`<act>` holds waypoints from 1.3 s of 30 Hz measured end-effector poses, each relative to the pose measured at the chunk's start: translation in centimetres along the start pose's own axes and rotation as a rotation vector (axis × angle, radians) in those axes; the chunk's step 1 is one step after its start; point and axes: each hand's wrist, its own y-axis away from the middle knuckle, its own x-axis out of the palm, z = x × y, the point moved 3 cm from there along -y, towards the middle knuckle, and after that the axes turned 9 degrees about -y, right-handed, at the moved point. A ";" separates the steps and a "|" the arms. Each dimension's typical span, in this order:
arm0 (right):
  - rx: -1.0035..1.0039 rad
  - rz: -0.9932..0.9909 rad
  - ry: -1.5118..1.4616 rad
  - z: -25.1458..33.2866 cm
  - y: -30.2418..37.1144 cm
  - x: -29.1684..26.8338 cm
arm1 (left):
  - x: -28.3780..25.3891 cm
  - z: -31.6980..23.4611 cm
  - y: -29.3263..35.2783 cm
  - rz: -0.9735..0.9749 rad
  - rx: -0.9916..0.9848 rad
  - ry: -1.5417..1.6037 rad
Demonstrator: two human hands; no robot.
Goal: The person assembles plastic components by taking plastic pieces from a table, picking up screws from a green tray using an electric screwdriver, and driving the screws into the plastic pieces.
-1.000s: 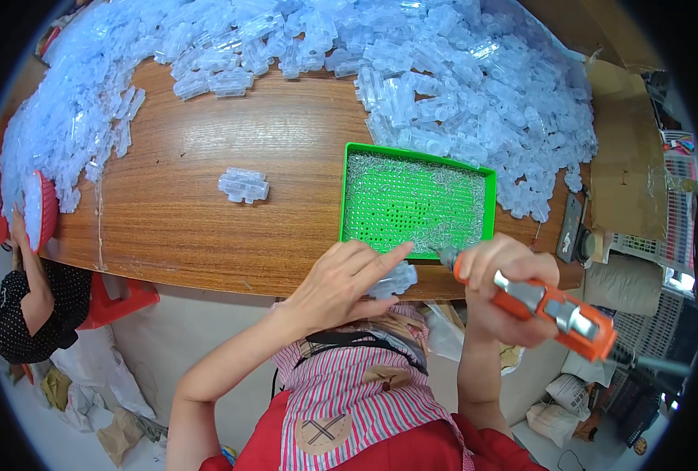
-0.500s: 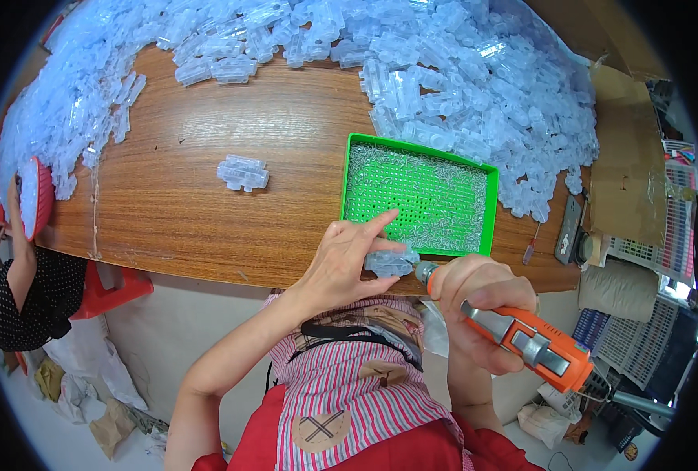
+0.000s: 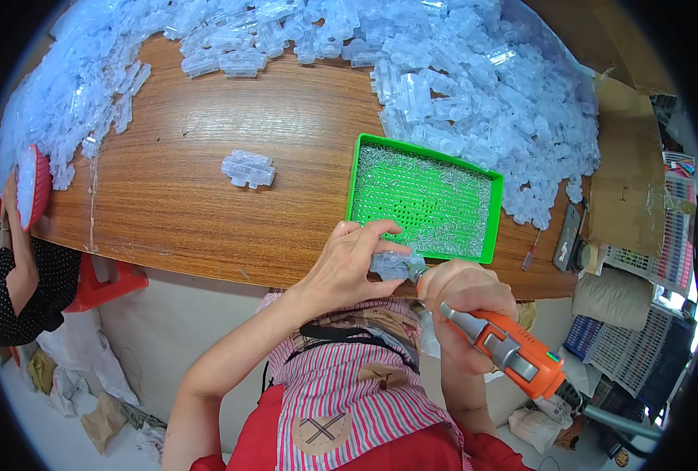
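Wood-grained table [image 3: 184, 173] bears plastic heaps [image 3: 475, 118] and a green tray [image 3: 493, 224].

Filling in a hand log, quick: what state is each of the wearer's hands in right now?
Left hand: closed, holding a clear plastic piece.
Right hand: closed around an orange power screwdriver.

Bright light is covering the tabletop [image 3: 184, 173], pale glare showing toward its far side. Fisheye is bending edges; corners are sitting black.
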 end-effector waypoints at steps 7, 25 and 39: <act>-0.028 0.007 0.016 -0.3 0.1 0.1 | 0.1 0.0 0.0 -0.058 0.042 -0.032; 0.072 0.044 0.078 0.2 -1.8 0.4 | -0.7 -0.6 -0.2 -0.029 0.027 0.029; 0.053 -0.340 -0.096 0.9 -1.9 -5.6 | -11.3 2.3 -4.1 0.028 -0.049 -0.788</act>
